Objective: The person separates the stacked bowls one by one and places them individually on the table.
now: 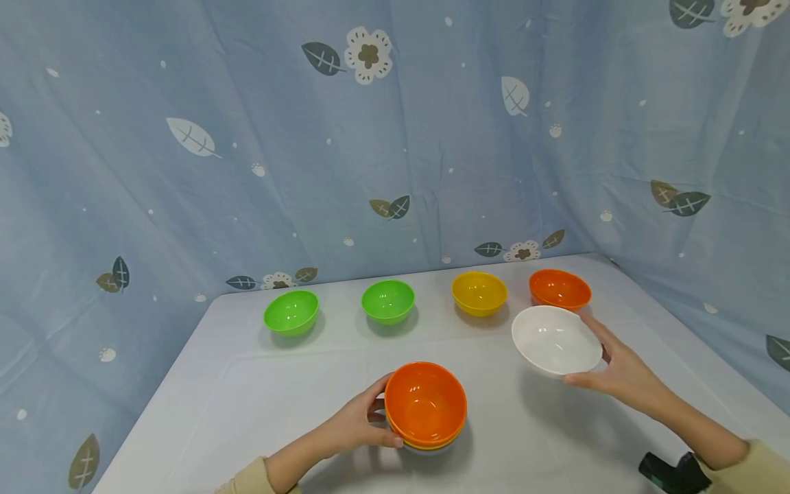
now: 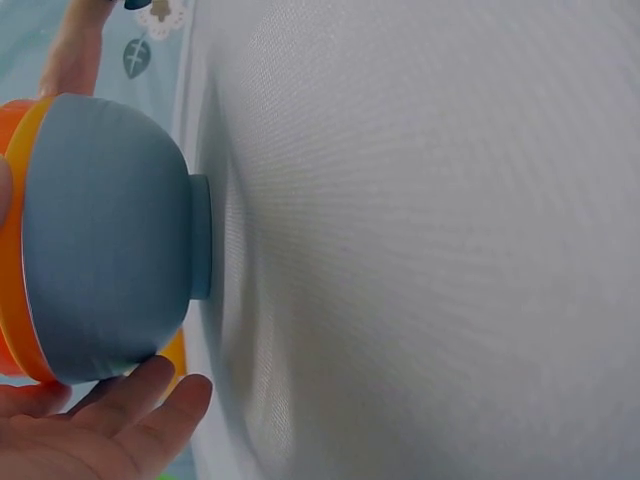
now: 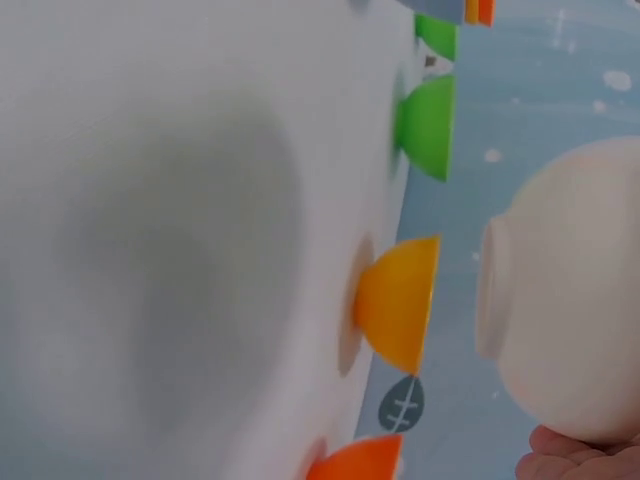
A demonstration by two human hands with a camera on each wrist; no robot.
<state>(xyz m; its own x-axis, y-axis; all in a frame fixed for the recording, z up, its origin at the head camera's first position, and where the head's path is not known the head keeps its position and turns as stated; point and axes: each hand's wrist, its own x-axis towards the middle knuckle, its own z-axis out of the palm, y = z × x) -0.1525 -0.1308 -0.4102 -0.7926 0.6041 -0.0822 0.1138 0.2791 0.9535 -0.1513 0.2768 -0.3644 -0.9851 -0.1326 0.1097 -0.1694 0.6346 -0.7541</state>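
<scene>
Two beige sleeves (image 1: 749,470) enter low in the head view, the left hand (image 1: 364,427) curving round the near-left side of a stack of bowls (image 1: 426,405), thumb at the front below the rim, fingers at the far-left side. The stack sits within that grip, orange uppermost, yellow next, a blue-grey bowl (image 2: 105,240) lowest; whether its foot touches the white table (image 1: 271,391) I cannot tell. The right hand (image 1: 623,374) pinches the right side of a white bowl (image 1: 555,343) between thumb at the near edge and fingers at the far, holding it upright above the table. Beyond stand two green bowls (image 1: 387,302), a yellow bowl (image 1: 479,293) and another orange bowl (image 1: 558,288).
</scene>
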